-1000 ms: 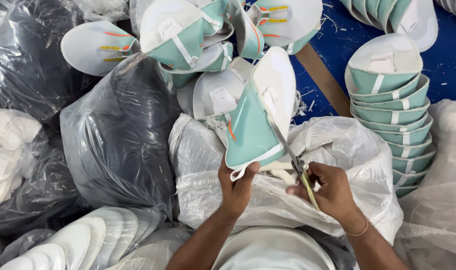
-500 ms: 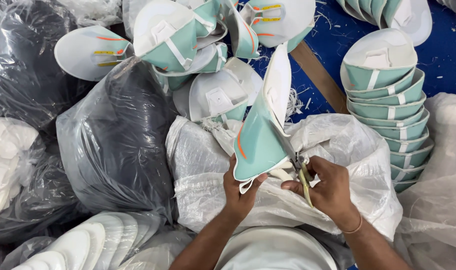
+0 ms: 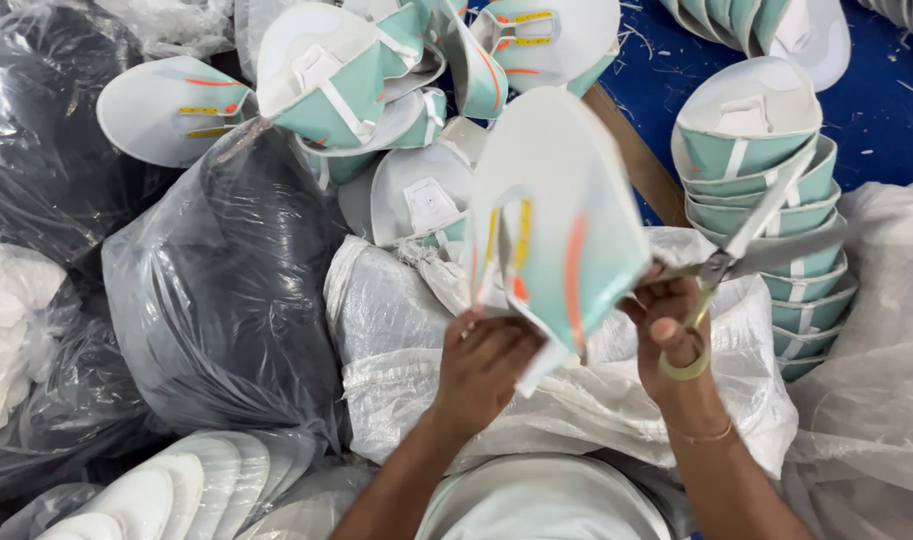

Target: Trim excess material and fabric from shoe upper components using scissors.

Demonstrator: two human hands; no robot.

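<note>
My left hand (image 3: 487, 365) grips the lower edge of a teal and white shoe upper piece (image 3: 552, 225) with orange and yellow stripes, held up flat in front of me. My right hand (image 3: 672, 325) touches the piece's right edge and holds a pair of scissors (image 3: 747, 245) with yellow handles, blades open and pointing up to the right, away from the piece. Both hands are above a white woven sack (image 3: 407, 340).
A stack of teal and white pieces (image 3: 757, 160) stands at the right on a blue surface (image 3: 887, 90). A loose pile of the same pieces (image 3: 347, 80) lies at the top. Dark plastic bags (image 3: 217, 290) fill the left; white soles (image 3: 177, 490) lie at the bottom left.
The piece has been turned from edge-on to show its broad striped face. My right hand has swung the scissors out to the right, off the piece, with the blades now open.
</note>
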